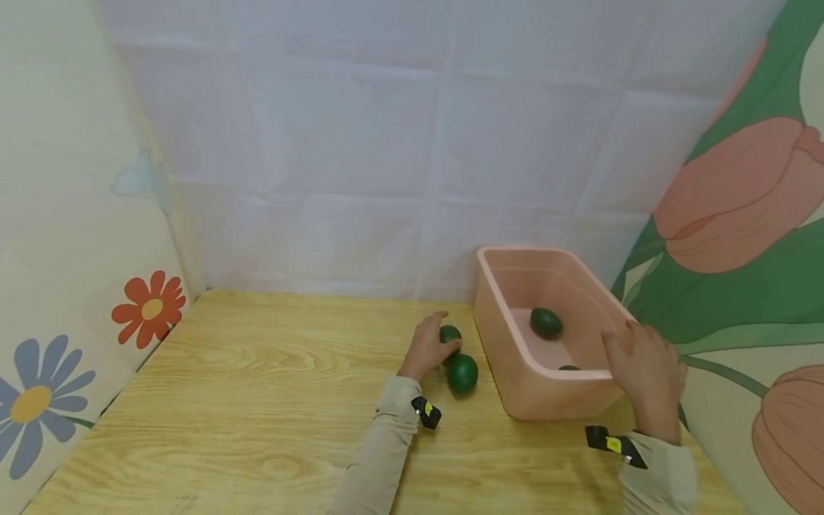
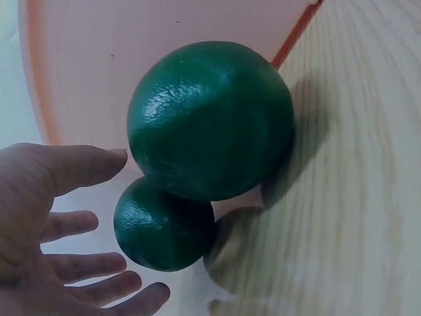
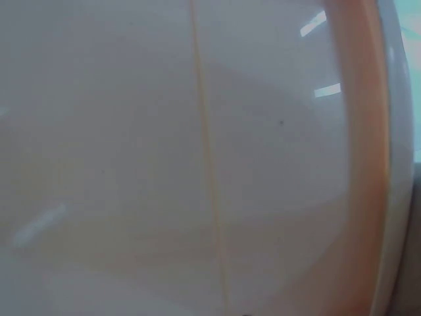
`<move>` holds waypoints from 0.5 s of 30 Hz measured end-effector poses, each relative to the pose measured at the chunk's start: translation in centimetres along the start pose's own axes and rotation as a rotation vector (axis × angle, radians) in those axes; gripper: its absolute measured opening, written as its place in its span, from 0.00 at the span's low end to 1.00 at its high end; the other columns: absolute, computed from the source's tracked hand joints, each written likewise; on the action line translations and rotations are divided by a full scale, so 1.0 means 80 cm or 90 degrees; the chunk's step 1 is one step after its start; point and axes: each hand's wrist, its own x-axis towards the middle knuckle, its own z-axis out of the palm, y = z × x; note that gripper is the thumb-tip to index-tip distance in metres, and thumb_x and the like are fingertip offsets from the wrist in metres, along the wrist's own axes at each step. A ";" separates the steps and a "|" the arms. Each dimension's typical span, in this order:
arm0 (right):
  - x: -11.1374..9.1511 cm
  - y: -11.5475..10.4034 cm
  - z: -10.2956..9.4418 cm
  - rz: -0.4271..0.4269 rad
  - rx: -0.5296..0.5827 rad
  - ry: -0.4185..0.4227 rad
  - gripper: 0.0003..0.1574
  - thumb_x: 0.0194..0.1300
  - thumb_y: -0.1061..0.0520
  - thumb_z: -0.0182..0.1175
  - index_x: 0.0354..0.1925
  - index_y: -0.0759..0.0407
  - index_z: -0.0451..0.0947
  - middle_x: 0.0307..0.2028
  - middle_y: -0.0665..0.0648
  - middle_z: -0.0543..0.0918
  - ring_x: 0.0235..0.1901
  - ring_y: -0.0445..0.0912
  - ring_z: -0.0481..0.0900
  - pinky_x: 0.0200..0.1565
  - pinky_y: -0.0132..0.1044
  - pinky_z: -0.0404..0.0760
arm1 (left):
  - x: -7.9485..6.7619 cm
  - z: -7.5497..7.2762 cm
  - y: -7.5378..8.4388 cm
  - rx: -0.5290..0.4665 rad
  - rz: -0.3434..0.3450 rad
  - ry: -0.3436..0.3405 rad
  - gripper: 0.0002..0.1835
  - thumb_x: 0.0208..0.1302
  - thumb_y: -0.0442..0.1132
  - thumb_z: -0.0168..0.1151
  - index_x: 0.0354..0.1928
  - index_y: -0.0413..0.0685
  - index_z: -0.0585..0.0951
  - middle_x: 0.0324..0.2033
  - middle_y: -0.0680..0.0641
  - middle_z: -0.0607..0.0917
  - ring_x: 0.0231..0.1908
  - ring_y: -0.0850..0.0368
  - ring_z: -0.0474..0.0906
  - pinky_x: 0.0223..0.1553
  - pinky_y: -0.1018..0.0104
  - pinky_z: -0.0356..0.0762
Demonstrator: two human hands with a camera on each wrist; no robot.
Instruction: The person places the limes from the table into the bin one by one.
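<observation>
Two green fruits (image 1: 546, 323) in pink tub (image 1: 560, 399) — right hand (image 1: 649, 368) at rim (image 1: 582, 374), grip unclear; left hand (image 1: 428, 347) spread beside two more fruits (image 1: 462, 374).

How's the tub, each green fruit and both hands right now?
Tub: upright, open-topped.
Far fruit inside: in plain view.
Near fruit inside: mostly hidden.
Far table fruit: partly hidden.
Near table fruit: not held.
Left hand: fingers spread, beside table fruits.
Right hand: at tub's rim, grip unclear.
</observation>
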 end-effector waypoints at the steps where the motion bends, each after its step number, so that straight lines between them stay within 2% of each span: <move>1: 0.000 0.000 0.000 -0.001 0.000 0.001 0.45 0.77 0.36 0.38 0.70 0.73 0.59 0.64 0.80 0.63 0.57 0.81 0.59 0.48 0.75 0.59 | 0.000 0.001 -0.001 0.004 -0.002 -0.003 0.34 0.64 0.40 0.69 0.69 0.36 0.68 0.62 0.33 0.74 0.62 0.36 0.69 0.60 0.46 0.72; 15: 0.000 0.000 0.001 -0.005 -0.001 0.011 0.44 0.76 0.37 0.39 0.69 0.74 0.60 0.63 0.80 0.64 0.56 0.81 0.60 0.49 0.75 0.60 | -0.001 0.006 -0.008 0.019 -0.006 -0.008 0.33 0.62 0.38 0.70 0.66 0.34 0.71 0.56 0.33 0.78 0.56 0.38 0.75 0.57 0.47 0.76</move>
